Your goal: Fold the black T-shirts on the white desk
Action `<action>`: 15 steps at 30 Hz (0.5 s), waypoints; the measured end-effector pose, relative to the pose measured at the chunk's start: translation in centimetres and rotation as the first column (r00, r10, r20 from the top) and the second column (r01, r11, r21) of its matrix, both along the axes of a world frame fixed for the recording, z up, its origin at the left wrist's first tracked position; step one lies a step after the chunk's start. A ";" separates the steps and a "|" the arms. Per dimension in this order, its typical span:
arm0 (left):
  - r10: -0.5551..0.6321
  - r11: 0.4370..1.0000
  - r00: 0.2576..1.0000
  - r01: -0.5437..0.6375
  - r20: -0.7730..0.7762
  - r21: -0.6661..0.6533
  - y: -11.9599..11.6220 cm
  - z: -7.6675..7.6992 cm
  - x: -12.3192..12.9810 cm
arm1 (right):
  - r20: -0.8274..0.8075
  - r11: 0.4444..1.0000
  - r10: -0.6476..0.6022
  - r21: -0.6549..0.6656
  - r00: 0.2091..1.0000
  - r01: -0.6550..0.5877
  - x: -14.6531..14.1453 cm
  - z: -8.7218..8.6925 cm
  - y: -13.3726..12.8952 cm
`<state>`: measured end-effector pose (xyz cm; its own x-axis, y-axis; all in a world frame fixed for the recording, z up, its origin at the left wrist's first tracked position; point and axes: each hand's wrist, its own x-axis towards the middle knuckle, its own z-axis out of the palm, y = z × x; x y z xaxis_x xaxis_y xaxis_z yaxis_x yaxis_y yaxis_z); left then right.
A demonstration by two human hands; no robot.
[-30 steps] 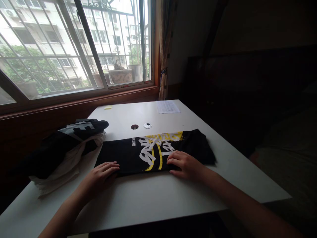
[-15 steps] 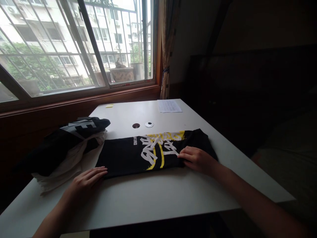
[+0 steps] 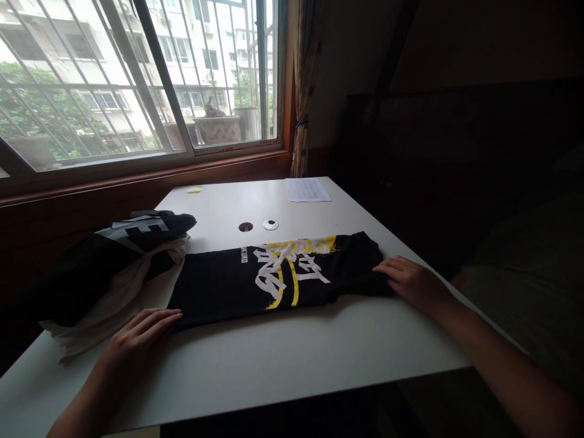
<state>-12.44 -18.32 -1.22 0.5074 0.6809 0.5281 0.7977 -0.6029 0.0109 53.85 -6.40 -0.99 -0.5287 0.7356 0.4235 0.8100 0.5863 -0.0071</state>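
Note:
A black shirt with white lettering and yellow print lies folded into a long strip across the white table. At its near left corner rests my left hand, fingers together and pressed on the cloth edge. My right hand is at the right end of the shirt, fingers closed on the dark fabric there. Some of the fingertips merge with the black cloth.
Left of the shirt is a pile of clothes, a black garment over a pale one. Farther back are a round table hole, a small white disc, printed paper and a yellow note.
My right hand has moved right, from the lettering to the shirt's right end. My left hand stays at the left corner. The view has shifted slightly.

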 end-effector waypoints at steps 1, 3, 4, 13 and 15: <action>-0.002 1.000 1.000 0.002 -0.008 0.007 0.0 0.1 0.0 | -0.010 1.000 -0.025 0.013 1.000 0.025 0.5 -0.2 0.1; 0.002 1.000 1.000 -0.001 -0.032 0.023 0.0 0.1 0.0 | -0.037 0.997 -0.065 0.040 0.997 0.067 1.1 -0.4 0.3; 0.009 1.000 0.999 -0.008 -0.043 0.028 -0.1 0.1 0.0 | -0.055 0.996 -0.078 0.050 0.995 0.080 1.2 -0.4 0.5; 0.022 1.000 0.997 -0.020 -0.079 0.021 -0.7 0.2 -0.2 | -0.228 0.992 -0.099 0.054 0.969 0.114 0.2 2.2 2.1; -0.006 1.000 0.997 0.008 -0.077 0.017 -0.7 0.2 -0.1 | -0.240 0.992 -0.106 0.042 0.965 0.119 0.2 2.2 2.3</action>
<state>-12.56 -18.97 -1.02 0.5517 0.6682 0.4992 0.7916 -0.6080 -0.0611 54.05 -4.11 1.24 -0.3235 0.7563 0.5686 0.8498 0.4965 -0.1768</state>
